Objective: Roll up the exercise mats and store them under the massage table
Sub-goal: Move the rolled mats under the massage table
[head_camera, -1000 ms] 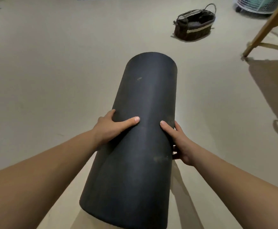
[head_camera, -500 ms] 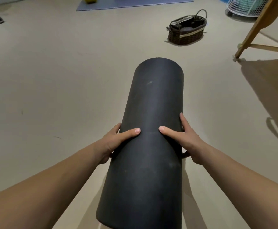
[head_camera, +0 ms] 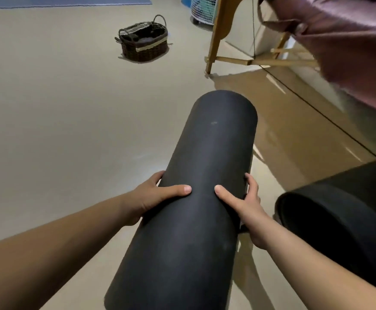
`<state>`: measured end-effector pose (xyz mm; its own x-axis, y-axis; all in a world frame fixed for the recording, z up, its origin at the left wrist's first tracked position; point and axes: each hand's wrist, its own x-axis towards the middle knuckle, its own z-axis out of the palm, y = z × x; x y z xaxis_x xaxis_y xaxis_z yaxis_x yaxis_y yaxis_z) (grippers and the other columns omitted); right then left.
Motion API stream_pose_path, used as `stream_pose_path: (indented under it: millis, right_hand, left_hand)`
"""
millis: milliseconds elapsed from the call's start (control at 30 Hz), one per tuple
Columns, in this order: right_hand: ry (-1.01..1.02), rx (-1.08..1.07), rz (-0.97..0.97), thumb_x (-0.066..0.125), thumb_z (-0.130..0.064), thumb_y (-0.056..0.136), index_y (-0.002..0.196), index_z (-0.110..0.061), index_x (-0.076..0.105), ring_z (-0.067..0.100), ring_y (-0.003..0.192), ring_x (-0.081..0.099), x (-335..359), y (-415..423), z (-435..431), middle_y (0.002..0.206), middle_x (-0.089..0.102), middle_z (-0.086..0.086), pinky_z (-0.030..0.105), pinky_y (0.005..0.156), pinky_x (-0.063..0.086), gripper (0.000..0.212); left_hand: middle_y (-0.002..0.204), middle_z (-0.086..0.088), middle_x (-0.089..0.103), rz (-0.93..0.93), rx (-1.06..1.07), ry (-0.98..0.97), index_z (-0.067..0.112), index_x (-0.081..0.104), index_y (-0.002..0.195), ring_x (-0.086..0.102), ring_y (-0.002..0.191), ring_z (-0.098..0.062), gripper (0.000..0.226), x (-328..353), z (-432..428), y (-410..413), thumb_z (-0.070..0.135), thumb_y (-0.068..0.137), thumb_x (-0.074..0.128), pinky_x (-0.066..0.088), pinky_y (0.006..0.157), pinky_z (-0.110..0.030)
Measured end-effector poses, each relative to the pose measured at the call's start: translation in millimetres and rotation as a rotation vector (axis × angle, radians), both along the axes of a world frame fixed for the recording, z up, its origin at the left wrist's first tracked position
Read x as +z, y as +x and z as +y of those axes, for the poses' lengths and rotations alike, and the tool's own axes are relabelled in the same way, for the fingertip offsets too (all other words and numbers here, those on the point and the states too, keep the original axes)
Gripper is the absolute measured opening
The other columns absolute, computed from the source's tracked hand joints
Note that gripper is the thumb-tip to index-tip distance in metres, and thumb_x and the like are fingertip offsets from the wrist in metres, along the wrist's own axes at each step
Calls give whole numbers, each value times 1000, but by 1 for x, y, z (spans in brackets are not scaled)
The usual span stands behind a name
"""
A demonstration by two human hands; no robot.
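Beige floor [head_camera: 59, 119] by massage table [head_camera: 350, 52]; left hand [head_camera: 151, 202] and right hand [head_camera: 247, 209] gripping the rolled mat [head_camera: 207, 157].

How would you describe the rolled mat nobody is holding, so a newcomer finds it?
Find the massage table with its purple padded top, upper right. Below its near edge, lower right, lies a black rolled mat, its end facing the camera. Unlike the carried mat beside it, nothing grips it.

Matt black foam mat roll [head_camera: 196, 198], woven wicker basket [head_camera: 144, 44], wooden table legs [head_camera: 216, 39].
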<state>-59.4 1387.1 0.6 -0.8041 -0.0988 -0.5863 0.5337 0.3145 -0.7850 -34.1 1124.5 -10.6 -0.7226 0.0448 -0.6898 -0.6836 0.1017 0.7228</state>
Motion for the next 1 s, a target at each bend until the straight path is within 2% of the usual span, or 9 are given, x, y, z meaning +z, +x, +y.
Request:
stream_pose_path:
  millis: [100,233,367,433,500,600,733,900,1000]
  right_hand:
    - [-27,-121,-22,84,-91,21,146,-72,9,30,138,43,3,11,18,159,24,-9,62,103,51,147]
    - [15,-183,-21,85,-90,33,147,-73,7,26,139,42,8,19,28,159,18,-9,60,109,48,139]
    - [21,-185,-6,74,-80,73,151,-71,8,21,126,45,11,15,15,151,16,-13,56,112,46,103]
    - [47,-163,24,70,-76,81,149,-73,14,16,123,49,10,7,1,142,22,-14,54,112,46,88]
    - [48,-143,45,74,-78,76,149,-73,18,13,123,48,8,1,-11,137,24,-15,52,113,46,92]
    - [44,-192,17,84,-83,57,155,-68,11,17,129,43,8,-3,-19,146,22,-17,50,116,43,123]
    - [-68,-347,-78,86,-81,53,157,-63,15,21,125,54,5,-5,-4,157,41,-15,55,95,49,128]
    - [-304,-370,-144,90,-81,43,152,-61,31,32,131,54,-12,-18,-21,150,52,-11,68,106,46,125]
    - [-440,-342,-205,95,-75,39,143,-61,44,31,133,56,-25,-16,-38,149,56,-8,68,108,46,116]
  left_hand:
    - [131,9,69,-21,-163,-34,45,45,146,73,112,-17,104,9,18,-29,63,57,97,60,94,-43]
    - [131,11,70,-102,-292,-37,53,47,141,69,118,-17,96,11,21,-46,64,57,92,58,99,-51]
    - [134,8,71,-130,-299,33,53,48,143,69,123,-22,99,-2,-5,-49,64,57,95,54,106,-53]
    - [131,5,73,-124,-265,42,45,51,143,71,120,-24,98,-5,-23,-50,63,57,95,53,108,-54]
    - [128,5,74,-133,-223,30,42,53,141,73,117,-24,98,-7,-34,-49,64,54,92,55,106,-53]
    - [133,13,68,-111,-235,15,51,48,141,69,119,-17,98,1,-30,-43,69,55,90,58,98,-49]
    - [130,15,69,-24,-234,19,48,47,143,75,107,-12,97,22,-3,-40,65,61,94,62,81,-35]
    - [123,14,74,169,-181,-87,45,54,138,77,101,-11,94,57,-9,-50,61,56,99,62,92,-40]
    - [132,18,66,224,-250,-378,49,42,147,70,112,-10,119,71,-16,-53,81,44,91,58,99,-40]
